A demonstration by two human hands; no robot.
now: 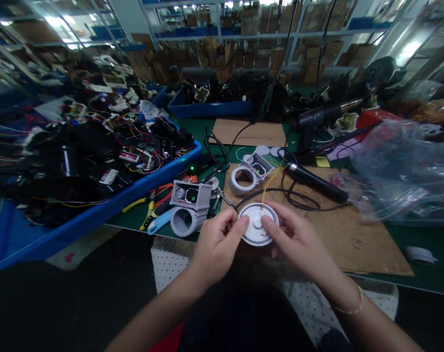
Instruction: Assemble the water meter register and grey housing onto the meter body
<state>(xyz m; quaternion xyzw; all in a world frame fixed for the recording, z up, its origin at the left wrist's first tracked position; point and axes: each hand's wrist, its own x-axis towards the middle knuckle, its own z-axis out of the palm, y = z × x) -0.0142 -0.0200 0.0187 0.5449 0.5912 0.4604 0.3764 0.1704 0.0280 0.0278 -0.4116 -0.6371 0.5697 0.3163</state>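
Observation:
Between both hands is a round white disc-shaped part (254, 234), held near the table's front edge. My left hand (219, 240) grips its left rim, thumb on top. My right hand (293, 234) holds the right side, its thumb pressed near the raised centre. Thin yellow wires (267, 188) run up from the disc towards a grey housing with a ring (243, 180) on the brown board. Another grey housing (190, 208) lies left of my left hand. The undersides of the disc and some fingertips are hidden.
A blue tray (134, 194) heaped with black parts and wires fills the left. Pliers (148, 212) lie beside it. A black cylindrical tool (317, 182) and cable rest on the brown board (365, 239). Clear plastic bags (401, 171) and a white roll (420, 254) are at right.

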